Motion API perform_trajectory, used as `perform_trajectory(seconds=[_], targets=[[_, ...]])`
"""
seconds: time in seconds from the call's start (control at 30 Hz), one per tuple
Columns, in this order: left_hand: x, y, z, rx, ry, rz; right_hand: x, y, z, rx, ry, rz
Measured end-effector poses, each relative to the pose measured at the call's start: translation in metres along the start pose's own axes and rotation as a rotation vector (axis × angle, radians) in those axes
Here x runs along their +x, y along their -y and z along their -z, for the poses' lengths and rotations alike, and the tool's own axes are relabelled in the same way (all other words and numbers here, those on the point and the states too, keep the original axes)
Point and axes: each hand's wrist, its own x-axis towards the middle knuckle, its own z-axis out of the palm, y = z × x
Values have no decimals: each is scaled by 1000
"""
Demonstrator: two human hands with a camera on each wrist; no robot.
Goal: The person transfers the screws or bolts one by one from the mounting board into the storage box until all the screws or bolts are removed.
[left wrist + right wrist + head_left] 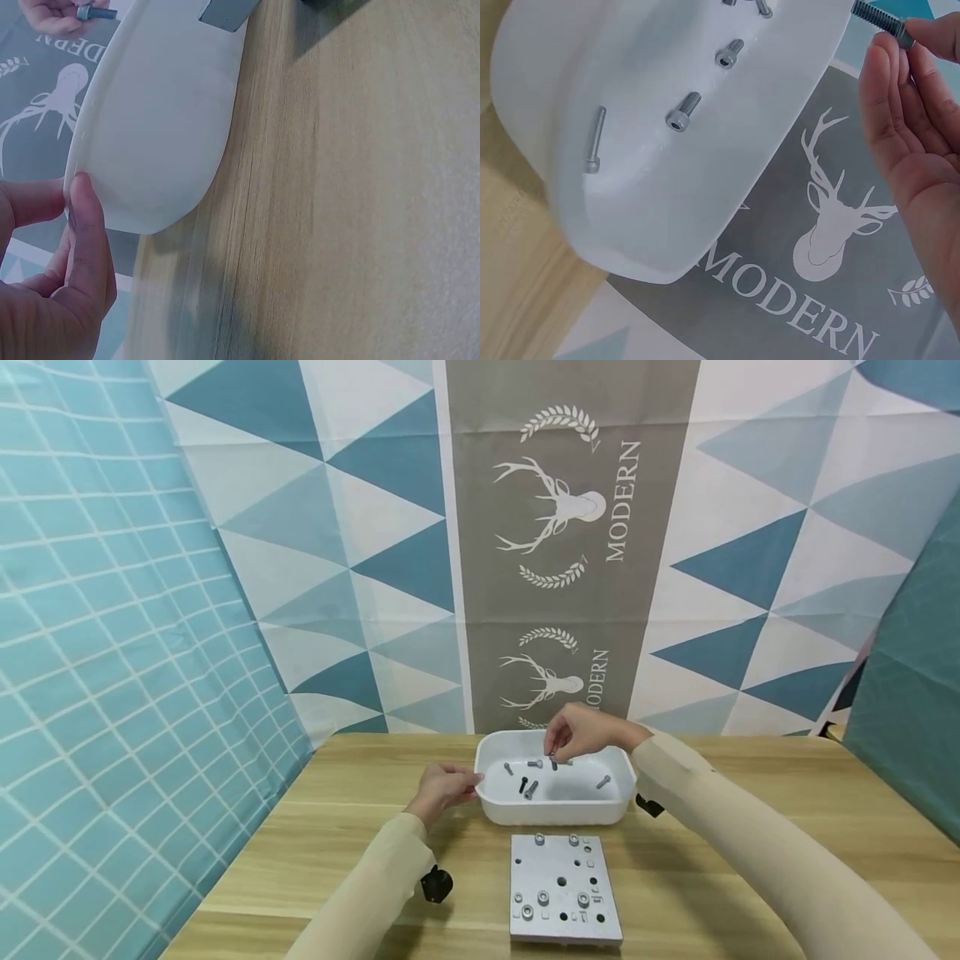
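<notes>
A white plastic basin [555, 814] lies toward the back of the table with several loose socket head bolts [682, 112] inside. My left hand [447, 787] pinches its left rim, thumb and fingers on either side of the wall [157, 112]. Above the basin, my right hand [583, 732] pinches a bolt [877, 19] by its head end, the threaded shank pointing away from the fingers. In front of the basin is a silver metal plate [542, 864] with bolts [543, 898] standing in some of its holes and other holes bare.
The wooden table [360, 843] extends to both sides of the basin and plate. Directly behind it hangs a patterned cloth [397, 610] with deer prints. A blue checked cloth [112, 652] borders the left, a green one [907, 677] the right.
</notes>
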Motion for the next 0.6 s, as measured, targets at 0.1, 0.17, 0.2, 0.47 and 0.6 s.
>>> perform_trajectory(seconds=[0.1,0.17,0.2,0.47,0.6], targets=[[1,0,0,1,-3,-1,4,-2,2,-18,1,-6],[1,1,-1,3,-1,2,6,-4,2,-29,-2,-6],[1,0,-2,4,0,4,7,-5,2,-31,-5,-9],[0,0,0,3,5,4,17,-14,-1,-59,-31,-13],[-1,-1,0,4,8,5,21,-19,-3,-57,-41,-15]])
